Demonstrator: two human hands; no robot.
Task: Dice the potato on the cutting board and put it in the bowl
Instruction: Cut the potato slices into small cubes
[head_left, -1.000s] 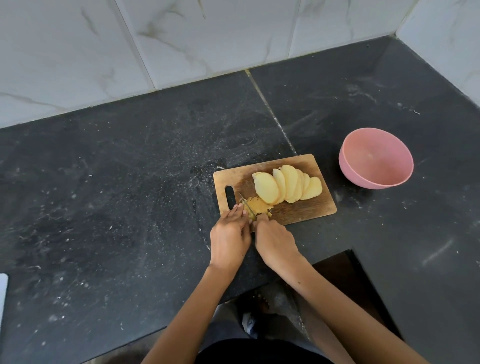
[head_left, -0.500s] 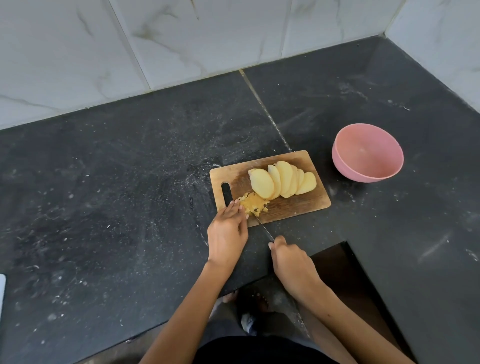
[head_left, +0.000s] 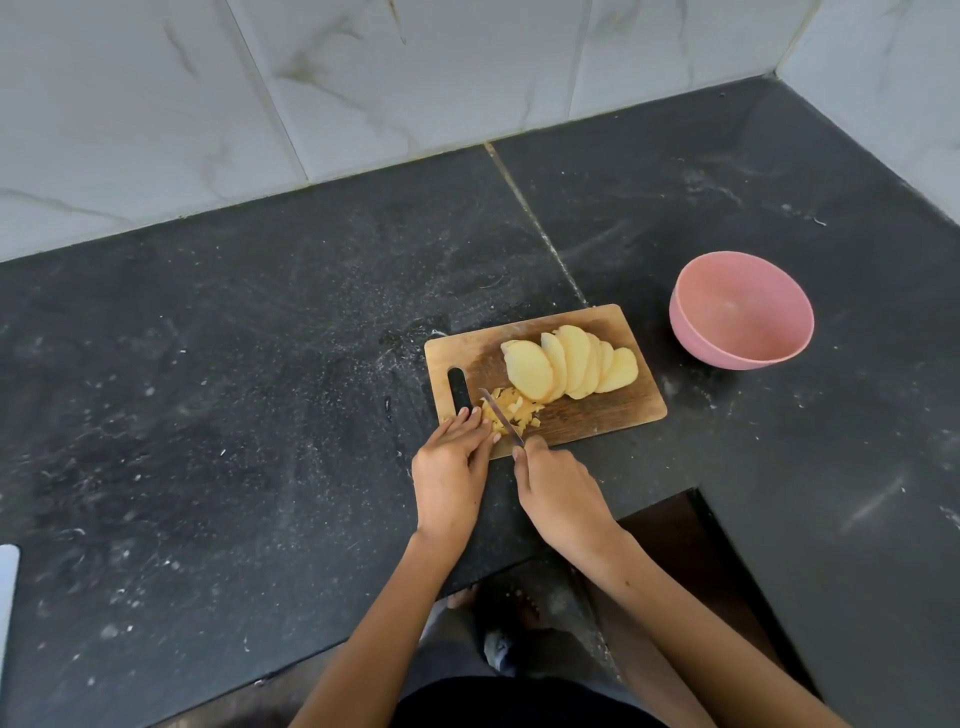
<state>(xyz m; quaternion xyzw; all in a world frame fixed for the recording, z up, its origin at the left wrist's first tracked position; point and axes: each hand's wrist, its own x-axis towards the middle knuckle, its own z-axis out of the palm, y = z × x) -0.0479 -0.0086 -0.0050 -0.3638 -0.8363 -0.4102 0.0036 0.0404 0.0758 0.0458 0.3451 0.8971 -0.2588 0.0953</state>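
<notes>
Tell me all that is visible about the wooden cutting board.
The wooden cutting board is a brown rectangle with rounded corners and a slot handle at its left end. It lies flat on the black countertop, left of the pink bowl. It carries a fanned row of potato slices and a small pile of diced potato. The left hand rests on its near left corner, and the knife blade lies across the dice.

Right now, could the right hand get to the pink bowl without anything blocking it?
Probably yes. The bowl sits apart from the cutting board, with bare counter between it and the right hand. That hand grips the knife, though.
</notes>
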